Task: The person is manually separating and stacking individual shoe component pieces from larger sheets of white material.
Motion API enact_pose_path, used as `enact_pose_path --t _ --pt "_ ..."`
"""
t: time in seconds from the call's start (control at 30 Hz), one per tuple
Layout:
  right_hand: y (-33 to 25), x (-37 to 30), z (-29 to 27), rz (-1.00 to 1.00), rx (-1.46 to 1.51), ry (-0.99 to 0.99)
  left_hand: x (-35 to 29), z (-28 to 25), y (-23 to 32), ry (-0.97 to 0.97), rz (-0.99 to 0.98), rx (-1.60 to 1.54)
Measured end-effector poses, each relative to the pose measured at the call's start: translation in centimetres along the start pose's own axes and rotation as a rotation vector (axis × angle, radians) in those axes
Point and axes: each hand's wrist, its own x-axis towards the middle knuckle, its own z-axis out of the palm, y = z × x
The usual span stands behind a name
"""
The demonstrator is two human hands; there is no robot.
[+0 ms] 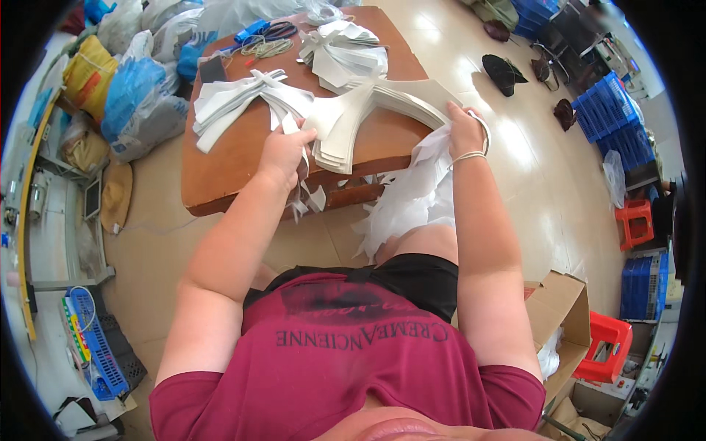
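Note:
A stack of white, arch-shaped flat pieces lies near the front right of a brown wooden table; paper or cloth, I cannot tell. My right hand, with pale bands round its wrist, is closed on the right end of the top arched piece. At the stack's left end, my left hand pinches a white strip with thumb and fingers. White scraps hang below that hand. Beyond it, another fanned pile of white pieces rests on the table, and a third pile sits farther back.
A blue-handled tool with cord lies at the table's back. Crumpled white sheeting hangs over my lap. Stuffed plastic bags crowd the left. Right of me are a cardboard box, red stools and blue crates.

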Motion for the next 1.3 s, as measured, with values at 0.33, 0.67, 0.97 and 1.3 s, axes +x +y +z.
enact_pose_path --t 0.33,0.67,0.97,1.3 --pt "-0.3 1.9 0.1 0.149 0.066 0.019 -1.5 0.6 1.4 -0.095 0.035 -0.079" --pt "1.0 3.1 -0.8 0.107 -0.235 -0.043 -2.2 0.7 -0.6 -0.102 0.078 0.263" --pt "-2.5 -6.7 -5.5 -0.103 -0.524 -0.385 -7.4 -1.3 1.3 -0.400 -0.086 0.335" --pt "-6.7 -22.8 -4.1 -0.992 -0.288 -1.192 -12.9 -4.0 -0.4 -0.723 -0.056 0.122"
